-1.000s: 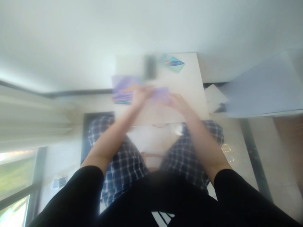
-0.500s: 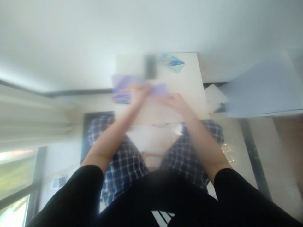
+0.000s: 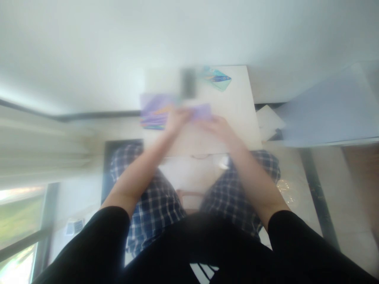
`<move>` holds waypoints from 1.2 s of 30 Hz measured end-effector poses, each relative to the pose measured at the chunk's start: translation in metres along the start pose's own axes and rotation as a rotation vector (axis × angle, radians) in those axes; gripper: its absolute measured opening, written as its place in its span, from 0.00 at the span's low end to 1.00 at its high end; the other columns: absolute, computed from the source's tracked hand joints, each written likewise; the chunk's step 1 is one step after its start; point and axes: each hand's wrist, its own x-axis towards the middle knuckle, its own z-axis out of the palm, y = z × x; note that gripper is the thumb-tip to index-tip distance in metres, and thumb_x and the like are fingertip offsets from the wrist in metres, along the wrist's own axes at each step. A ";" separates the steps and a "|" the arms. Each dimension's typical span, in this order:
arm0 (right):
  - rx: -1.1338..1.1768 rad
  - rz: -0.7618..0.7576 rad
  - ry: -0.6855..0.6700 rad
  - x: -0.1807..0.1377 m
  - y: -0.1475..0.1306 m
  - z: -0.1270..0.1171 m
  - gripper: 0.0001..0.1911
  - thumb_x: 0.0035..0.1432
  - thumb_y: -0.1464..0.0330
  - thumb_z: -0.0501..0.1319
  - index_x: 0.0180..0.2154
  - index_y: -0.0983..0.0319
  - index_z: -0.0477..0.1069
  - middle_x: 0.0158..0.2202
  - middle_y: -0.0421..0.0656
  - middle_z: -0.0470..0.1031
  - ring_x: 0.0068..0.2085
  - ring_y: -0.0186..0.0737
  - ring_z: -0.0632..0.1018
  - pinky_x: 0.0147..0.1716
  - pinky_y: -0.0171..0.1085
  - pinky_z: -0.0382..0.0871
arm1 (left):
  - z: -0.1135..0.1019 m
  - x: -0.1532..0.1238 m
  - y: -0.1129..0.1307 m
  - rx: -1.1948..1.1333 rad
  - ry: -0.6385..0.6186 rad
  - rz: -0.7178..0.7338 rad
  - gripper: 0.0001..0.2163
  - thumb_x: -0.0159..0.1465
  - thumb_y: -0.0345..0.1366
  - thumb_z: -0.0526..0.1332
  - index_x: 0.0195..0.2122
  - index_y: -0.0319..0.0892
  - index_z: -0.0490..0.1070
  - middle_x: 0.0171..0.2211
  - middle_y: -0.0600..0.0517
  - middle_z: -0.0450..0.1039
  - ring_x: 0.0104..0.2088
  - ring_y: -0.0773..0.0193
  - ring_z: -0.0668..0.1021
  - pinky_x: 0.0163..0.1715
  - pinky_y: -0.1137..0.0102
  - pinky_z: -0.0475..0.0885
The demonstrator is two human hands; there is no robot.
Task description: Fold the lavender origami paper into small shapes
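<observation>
The picture is blurred. My left hand [image 3: 177,119] and my right hand [image 3: 218,127] meet over a small pale table [image 3: 237,114], both at a light purple sheet [image 3: 202,112] that lies between them. The left fingers seem curled at the sheet's left edge, and the right hand rests at its near right edge. Blur hides how the fingers lie. A stack of purple and coloured sheets [image 3: 154,111] lies just left of my left hand.
A dark upright object [image 3: 188,83] stands at the table's far side, with a teal packet [image 3: 216,78] to its right. A large pale board [image 3: 328,110] lies on the right. My legs in checked trousers [image 3: 156,197] are under the table's near edge.
Both hands have shifted only slightly around the purple sheet; the right hand has moved a little toward the left hand. Nothing else has moved.
</observation>
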 end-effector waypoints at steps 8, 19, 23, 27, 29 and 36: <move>0.014 0.095 0.235 0.017 0.024 0.007 0.22 0.31 0.63 0.77 0.32 0.64 0.81 0.31 0.43 0.84 0.40 0.50 0.84 0.46 0.49 0.80 | 0.015 -0.009 -0.007 0.046 0.026 -0.101 0.10 0.54 0.43 0.71 0.33 0.43 0.83 0.37 0.49 0.84 0.44 0.54 0.83 0.48 0.64 0.77; 0.230 0.064 0.147 0.004 0.019 0.018 0.25 0.27 0.60 0.80 0.31 0.63 0.79 0.37 0.46 0.85 0.46 0.49 0.83 0.53 0.49 0.78 | 0.008 -0.001 -0.012 0.038 0.102 -0.103 0.11 0.56 0.44 0.70 0.35 0.43 0.83 0.39 0.50 0.84 0.46 0.54 0.83 0.49 0.65 0.76; 0.269 0.039 0.203 0.007 0.022 0.023 0.25 0.28 0.61 0.80 0.31 0.62 0.79 0.35 0.44 0.84 0.46 0.49 0.83 0.54 0.51 0.77 | 0.009 -0.004 -0.008 0.012 0.133 -0.099 0.13 0.56 0.46 0.69 0.37 0.42 0.83 0.39 0.49 0.84 0.45 0.54 0.83 0.49 0.65 0.75; 0.382 0.040 0.114 0.003 0.022 0.030 0.19 0.33 0.64 0.79 0.28 0.60 0.76 0.35 0.42 0.83 0.46 0.46 0.83 0.56 0.49 0.77 | 0.012 -0.006 -0.008 0.036 0.176 -0.118 0.13 0.57 0.44 0.69 0.38 0.42 0.83 0.39 0.49 0.84 0.45 0.55 0.83 0.48 0.66 0.75; 0.397 0.046 0.114 0.002 0.021 0.033 0.17 0.33 0.66 0.79 0.27 0.60 0.76 0.33 0.41 0.82 0.43 0.45 0.83 0.55 0.50 0.77 | 0.014 -0.007 -0.009 0.035 0.172 -0.110 0.12 0.57 0.44 0.69 0.37 0.43 0.83 0.39 0.50 0.84 0.44 0.55 0.83 0.47 0.66 0.75; 0.331 0.005 0.130 0.007 0.022 0.026 0.16 0.38 0.66 0.78 0.29 0.61 0.77 0.34 0.41 0.83 0.41 0.43 0.84 0.53 0.49 0.79 | 0.011 -0.005 -0.007 0.049 0.178 -0.122 0.13 0.57 0.46 0.69 0.36 0.43 0.83 0.37 0.50 0.83 0.43 0.55 0.83 0.46 0.67 0.76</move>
